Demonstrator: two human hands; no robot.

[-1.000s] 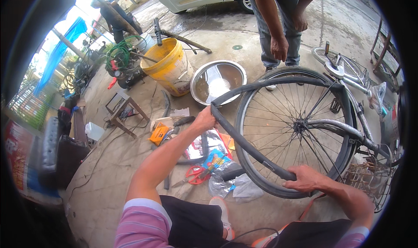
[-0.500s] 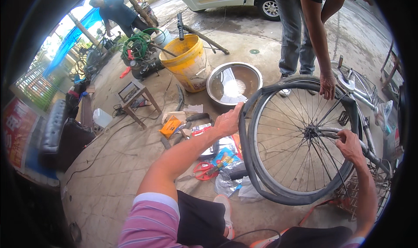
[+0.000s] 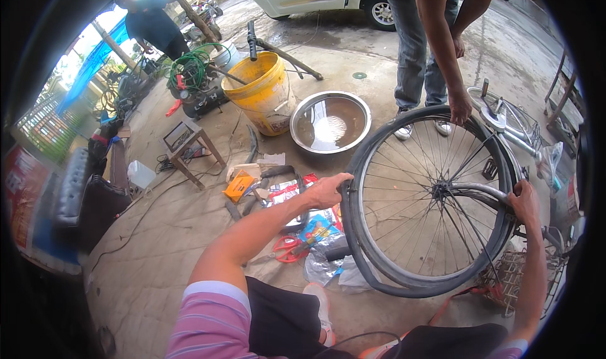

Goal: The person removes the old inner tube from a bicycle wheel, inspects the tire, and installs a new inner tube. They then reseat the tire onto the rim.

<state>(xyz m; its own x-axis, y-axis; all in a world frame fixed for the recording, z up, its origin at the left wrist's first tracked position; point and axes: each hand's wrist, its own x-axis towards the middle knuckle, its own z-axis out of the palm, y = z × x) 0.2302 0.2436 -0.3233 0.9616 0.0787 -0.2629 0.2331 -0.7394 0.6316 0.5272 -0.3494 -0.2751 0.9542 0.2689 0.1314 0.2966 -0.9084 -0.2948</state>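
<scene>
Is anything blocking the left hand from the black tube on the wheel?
Nothing visible: the left hand touches the black tube at the wheel's left edge. The other person's hand is at the wheel's far edge, out of the way.

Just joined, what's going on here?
Someone is handling a bicycle wheel and a black inner tube. Their left hand is on the tube at the wheel's left side; the right hand is at the right side, exact grip unclear. A co-worker's hand is at the wheel's top edge. The tube lies along the wheel's lower-left outer edge.
</scene>
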